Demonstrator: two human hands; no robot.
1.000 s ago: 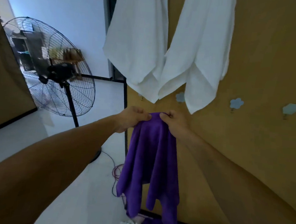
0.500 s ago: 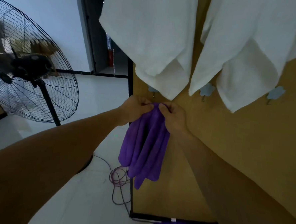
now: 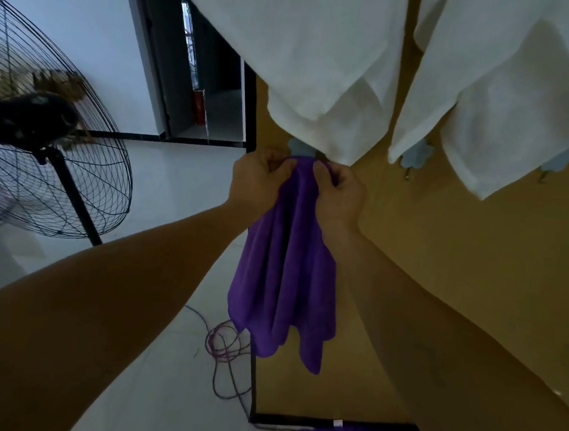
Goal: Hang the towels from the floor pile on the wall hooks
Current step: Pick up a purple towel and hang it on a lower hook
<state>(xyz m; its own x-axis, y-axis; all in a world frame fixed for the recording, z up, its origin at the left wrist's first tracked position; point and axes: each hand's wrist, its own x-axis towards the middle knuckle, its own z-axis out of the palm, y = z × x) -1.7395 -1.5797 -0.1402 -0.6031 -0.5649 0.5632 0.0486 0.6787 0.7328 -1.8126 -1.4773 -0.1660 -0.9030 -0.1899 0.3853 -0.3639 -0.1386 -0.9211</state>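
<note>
Pinching the bunched top edge of a soft, plush purple towel point(image 3: 284, 275), left hand point(image 3: 256, 183) and right hand point(image 3: 339, 193) hold it against a cloud-shaped hook point(image 3: 299, 147) on the tan wall point(image 3: 472, 276); smooth white towels point(image 3: 319, 57) drape above.

I hold the purple towel point(image 3: 286, 275): plain deep purple. Left white towel point(image 3: 319, 67) and right white towel point(image 3: 503, 95): plain white. Wall board point(image 3: 472, 276): ochre-tan, black-edged. Hook plate point(image 3: 415, 155): pale blue. Fan point(image 3: 29, 118): black wire grid. Floor cable point(image 3: 217, 339): purplish-pink.
</note>
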